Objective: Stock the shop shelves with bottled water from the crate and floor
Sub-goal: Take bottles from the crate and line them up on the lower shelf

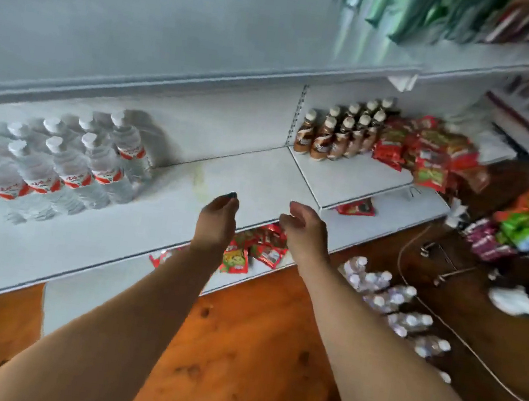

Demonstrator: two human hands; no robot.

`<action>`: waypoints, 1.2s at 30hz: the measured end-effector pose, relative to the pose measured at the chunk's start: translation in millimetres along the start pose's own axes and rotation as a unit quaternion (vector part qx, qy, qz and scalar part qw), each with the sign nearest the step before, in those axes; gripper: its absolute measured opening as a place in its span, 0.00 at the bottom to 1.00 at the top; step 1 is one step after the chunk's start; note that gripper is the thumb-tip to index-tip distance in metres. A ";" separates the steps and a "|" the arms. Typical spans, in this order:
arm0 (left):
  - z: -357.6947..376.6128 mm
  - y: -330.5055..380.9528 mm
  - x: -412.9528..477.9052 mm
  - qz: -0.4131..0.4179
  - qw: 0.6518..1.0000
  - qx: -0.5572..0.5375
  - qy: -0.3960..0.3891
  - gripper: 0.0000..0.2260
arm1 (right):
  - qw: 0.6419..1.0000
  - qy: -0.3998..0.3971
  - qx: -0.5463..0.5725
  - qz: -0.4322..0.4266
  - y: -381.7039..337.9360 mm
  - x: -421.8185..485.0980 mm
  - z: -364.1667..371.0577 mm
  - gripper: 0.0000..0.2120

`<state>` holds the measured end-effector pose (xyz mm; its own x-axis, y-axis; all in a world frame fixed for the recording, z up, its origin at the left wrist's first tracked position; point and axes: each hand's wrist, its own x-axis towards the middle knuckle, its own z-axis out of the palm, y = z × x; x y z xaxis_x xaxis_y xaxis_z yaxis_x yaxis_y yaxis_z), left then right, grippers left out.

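Left hand (pixel 217 214) and right hand (pixel 303 228) hover empty, fingers loosely curled, above shelf (pixel 259 182); water bottles (pixel 70 166) stand at its left, floor bottles (pixel 388 299) sit right: probably weighty, thin-walled, slick, so grip mid-body.

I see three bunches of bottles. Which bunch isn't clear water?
The brown bottles with pale caps, on the right shelf section beside the red packets. The shelf water bottles on the left and the floor water bottles are clear.
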<state>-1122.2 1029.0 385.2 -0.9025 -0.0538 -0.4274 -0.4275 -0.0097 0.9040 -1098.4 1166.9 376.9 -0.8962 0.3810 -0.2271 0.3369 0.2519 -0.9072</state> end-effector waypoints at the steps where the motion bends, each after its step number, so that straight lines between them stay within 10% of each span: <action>1: 19.5 -2.3 -20.1 0.001 1.000 0.011 -0.028 0.14 | 1.000 0.024 0.009 0.018 7.4 -19.6 -26.3 0.18; 17: 320.1 -242.0 -320.0 -0.079 0.849 0.316 -0.416 0.09 | 0.890 0.280 0.129 0.337 333.3 -303.7 -351.8 0.17; 30: 383.1 -596.8 -199.5 -0.181 0.762 0.489 -0.385 0.27 | 0.826 0.238 0.216 0.463 679.7 -223.6 -240.2 0.16; 36: 394.5 -704.5 -156.3 -0.123 0.770 0.549 -0.302 0.16 | 0.817 0.276 0.249 0.440 767.6 -181.3 -184.7 0.15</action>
<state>-700.8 1438.2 -190.5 -0.5055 0.2915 -0.8121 -0.0776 0.9220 0.3793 -624.0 1455.5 -212.9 -0.0564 0.5975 -0.7999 0.4993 -0.6769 -0.5408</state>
